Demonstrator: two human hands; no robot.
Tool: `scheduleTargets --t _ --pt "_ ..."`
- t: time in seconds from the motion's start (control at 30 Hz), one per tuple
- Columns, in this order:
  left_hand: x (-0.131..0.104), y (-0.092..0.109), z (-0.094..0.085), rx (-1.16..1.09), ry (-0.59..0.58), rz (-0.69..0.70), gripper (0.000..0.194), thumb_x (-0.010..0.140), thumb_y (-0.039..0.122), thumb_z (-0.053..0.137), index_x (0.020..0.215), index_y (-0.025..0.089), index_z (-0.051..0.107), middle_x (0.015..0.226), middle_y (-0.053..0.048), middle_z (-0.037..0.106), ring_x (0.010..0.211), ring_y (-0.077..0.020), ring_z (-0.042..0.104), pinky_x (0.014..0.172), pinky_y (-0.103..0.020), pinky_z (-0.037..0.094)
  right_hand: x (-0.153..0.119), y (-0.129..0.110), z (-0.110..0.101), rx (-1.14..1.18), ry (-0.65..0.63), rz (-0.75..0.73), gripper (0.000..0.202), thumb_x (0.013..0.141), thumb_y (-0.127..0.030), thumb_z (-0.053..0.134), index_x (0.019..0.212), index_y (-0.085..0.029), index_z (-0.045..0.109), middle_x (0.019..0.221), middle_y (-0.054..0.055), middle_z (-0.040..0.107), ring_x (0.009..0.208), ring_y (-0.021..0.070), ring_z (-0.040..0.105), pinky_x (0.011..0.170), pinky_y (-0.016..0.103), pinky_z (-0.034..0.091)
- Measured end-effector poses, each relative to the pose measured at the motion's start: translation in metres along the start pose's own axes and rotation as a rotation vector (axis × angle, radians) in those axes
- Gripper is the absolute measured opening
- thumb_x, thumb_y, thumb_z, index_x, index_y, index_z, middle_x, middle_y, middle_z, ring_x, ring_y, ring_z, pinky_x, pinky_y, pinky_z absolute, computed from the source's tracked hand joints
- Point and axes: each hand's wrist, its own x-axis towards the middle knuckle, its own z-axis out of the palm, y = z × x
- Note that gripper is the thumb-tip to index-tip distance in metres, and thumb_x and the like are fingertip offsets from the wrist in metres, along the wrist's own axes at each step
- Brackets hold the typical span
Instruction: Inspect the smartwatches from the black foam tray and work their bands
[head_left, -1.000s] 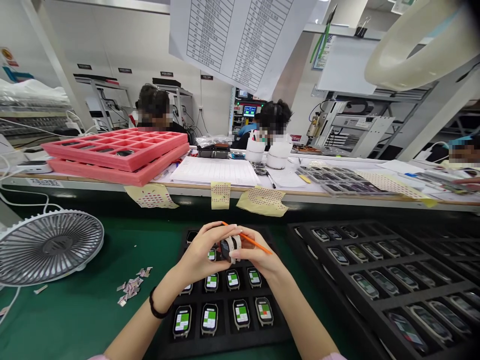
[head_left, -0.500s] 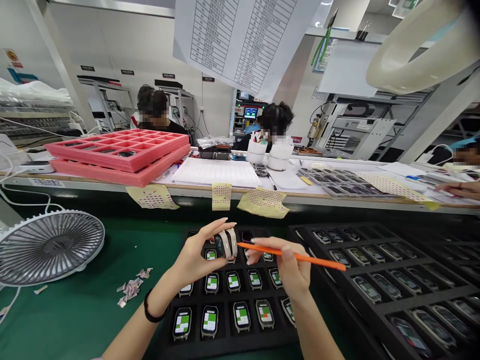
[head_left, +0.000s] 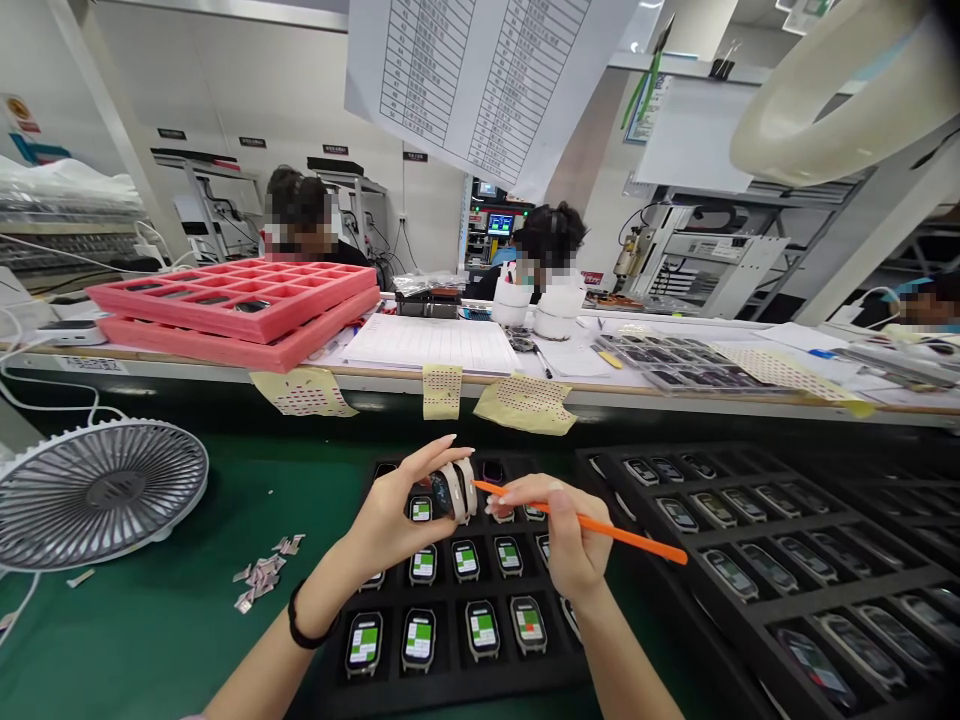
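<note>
My left hand (head_left: 397, 505) is closed around what look like two strapless smartwatches (head_left: 454, 490), held on edge side by side above the tray. Between the fingers of my right hand (head_left: 566, 535) is a slim orange stick (head_left: 630, 538), a pen or stylus. Its pointed tip meets or nearly meets the side of the nearer watch; I cannot tell which. Beneath both hands lies a black foam tray (head_left: 446, 595) of watches in separate slots. Many show green and white screens, and one watch (head_left: 529, 625) has a red patch. My hands cover part of the upper rows.
More black trays of watches (head_left: 772, 570) lie to the right. A fan (head_left: 112, 490) and small paper scraps (head_left: 262, 580) are on the green mat at left. Red foam trays (head_left: 240, 310) are stacked on the shelf, beside papers (head_left: 435, 342). People sit beyond it.
My right hand has shifted slightly left and down, and the orange stick slopes more steeply. My left hand stays nearly still with the watches. A co-worker's hand at far right has left view.
</note>
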Motion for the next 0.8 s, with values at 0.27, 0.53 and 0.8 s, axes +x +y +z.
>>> scheduleTargets --t 0.27,0.53,0.8 --pt "-0.0032 -0.0005 0.0038 0.029 -0.008 -0.015 0.084 0.074 0.002 0.06 0.147 0.024 0.026 0.129 -0.004 0.055 0.117 -0.0101 0.054 0.101 -0.017 0.04 -0.0019 0.0004 0.0049 -0.119 -0.002 -0.061 0.033 0.089 -0.003 0.027 0.093 -0.008 0.06 0.085 0.003 0.06 0.083 0.0025 0.057 0.072 0.017 0.049" --pt "-0.0019 0.0002 0.0028 0.017 -0.026 -0.081 0.091 0.07 -0.003 0.06 0.148 0.026 0.023 0.129 -0.002 0.055 0.108 -0.0066 0.058 0.091 -0.012 0.043 0.0003 -0.0036 0.0019 -0.083 -0.024 -0.029 0.035 0.09 -0.004 0.026 0.09 -0.009 0.061 0.083 0.002 0.06 0.08 0.002 0.057 0.07 0.016 0.05" --pt "-0.0005 0.0037 0.0026 0.017 -0.03 -0.071 0.09 0.071 -0.003 0.059 0.148 0.027 0.023 0.129 -0.002 0.055 0.109 -0.0052 0.057 0.09 -0.01 0.042 -0.0018 -0.0042 0.0056 -0.081 -0.058 -0.007 0.034 0.09 -0.004 0.028 0.091 -0.01 0.061 0.085 0.002 0.061 0.08 0.0011 0.057 0.069 0.015 0.049"
